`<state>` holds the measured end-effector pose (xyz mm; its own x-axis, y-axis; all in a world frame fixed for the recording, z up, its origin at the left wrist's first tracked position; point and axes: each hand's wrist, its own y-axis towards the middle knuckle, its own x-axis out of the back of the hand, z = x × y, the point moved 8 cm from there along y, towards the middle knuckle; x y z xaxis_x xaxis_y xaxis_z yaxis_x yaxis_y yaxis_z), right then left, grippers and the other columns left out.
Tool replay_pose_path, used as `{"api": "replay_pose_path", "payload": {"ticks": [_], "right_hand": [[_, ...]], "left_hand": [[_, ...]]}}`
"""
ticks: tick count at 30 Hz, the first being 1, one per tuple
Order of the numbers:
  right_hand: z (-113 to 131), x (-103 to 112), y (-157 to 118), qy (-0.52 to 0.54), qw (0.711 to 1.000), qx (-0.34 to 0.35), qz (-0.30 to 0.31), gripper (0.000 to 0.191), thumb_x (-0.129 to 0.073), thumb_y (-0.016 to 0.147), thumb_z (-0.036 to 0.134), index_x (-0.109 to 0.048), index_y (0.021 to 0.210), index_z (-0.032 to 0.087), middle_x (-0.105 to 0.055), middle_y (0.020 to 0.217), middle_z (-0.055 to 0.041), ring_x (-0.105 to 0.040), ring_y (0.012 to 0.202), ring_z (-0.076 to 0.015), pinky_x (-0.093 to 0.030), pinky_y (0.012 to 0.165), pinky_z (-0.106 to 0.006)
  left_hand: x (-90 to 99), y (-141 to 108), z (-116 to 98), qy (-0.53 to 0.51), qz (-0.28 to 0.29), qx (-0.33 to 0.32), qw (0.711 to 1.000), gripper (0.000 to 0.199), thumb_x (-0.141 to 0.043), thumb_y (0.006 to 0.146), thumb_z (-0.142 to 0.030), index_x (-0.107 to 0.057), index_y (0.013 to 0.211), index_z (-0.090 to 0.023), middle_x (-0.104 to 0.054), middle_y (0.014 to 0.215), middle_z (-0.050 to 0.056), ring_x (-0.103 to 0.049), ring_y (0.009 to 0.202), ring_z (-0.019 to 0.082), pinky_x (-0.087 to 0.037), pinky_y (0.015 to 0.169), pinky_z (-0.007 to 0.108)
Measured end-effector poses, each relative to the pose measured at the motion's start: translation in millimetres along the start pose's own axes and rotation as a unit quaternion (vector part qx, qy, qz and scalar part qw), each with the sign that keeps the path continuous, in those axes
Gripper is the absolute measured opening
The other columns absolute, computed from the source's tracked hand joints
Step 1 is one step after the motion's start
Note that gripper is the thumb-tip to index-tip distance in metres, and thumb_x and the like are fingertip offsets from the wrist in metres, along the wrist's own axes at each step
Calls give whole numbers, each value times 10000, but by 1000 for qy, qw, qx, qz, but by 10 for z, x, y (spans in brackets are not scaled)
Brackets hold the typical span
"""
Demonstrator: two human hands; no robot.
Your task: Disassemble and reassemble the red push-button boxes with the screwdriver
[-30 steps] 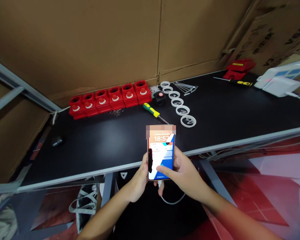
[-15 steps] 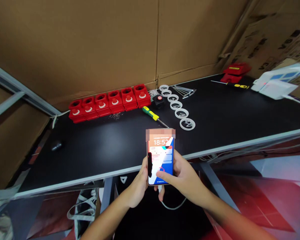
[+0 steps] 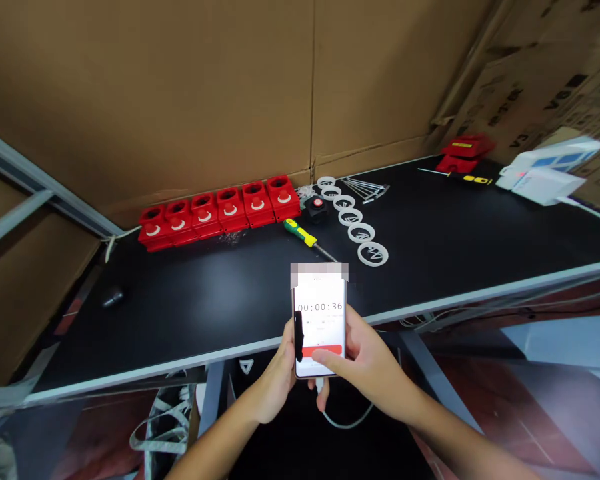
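Note:
A phone (image 3: 321,333) is upright between my two hands at the table's front edge, its screen showing a timer at 00:00:36 above a red button. My left hand (image 3: 279,377) grips its left side. On the right side, my right hand (image 3: 367,357) holds it too, with the thumb over the red button. A white cable (image 3: 347,425) hangs from the phone's bottom end. Just beyond the phone lies a green and yellow screwdriver (image 3: 301,233), its tip close to the phone's top.
Several red housings (image 3: 219,212) stand in a row at the back of the black table (image 3: 180,287). Right of them are a black part (image 3: 315,208), several white rings (image 3: 350,217) and long screws (image 3: 365,189). Another screwdriver (image 3: 475,179) and a white device (image 3: 540,180) lie far right.
The phone's screen has switched from a lock screen reading 18:52 to a white timer page. Both hands still hold the phone, and the view has shifted slightly.

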<state>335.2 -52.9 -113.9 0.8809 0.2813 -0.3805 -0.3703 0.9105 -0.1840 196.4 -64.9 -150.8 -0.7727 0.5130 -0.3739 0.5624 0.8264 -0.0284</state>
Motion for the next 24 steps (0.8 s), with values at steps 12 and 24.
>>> {"api": "replay_pose_path", "payload": {"ticks": [12,24], "right_hand": [[-21,-64,-72,16,996,14,89,858,-1008,1037,596,-487,1659,316,-803,1297,-84,-882,927,-220,-836,747,-385],[-110,-2,-137,146,987,55,19,906,-962,968,710,-580,1689,314,-839,1195,-70,-758,633,-174,-655,484,-295]], "left_hand": [[-8,34,87,-33,-2,-24,999,947,-487,1218,-972,-451,1890,-306,-896,1306,150,-748,757,181,-482,719,297],[-268,116,-170,2,26,24,999,1074,-465,1170,-1035,-180,2020,-444,-785,1590,209,-793,771,215,-676,706,370]]}}
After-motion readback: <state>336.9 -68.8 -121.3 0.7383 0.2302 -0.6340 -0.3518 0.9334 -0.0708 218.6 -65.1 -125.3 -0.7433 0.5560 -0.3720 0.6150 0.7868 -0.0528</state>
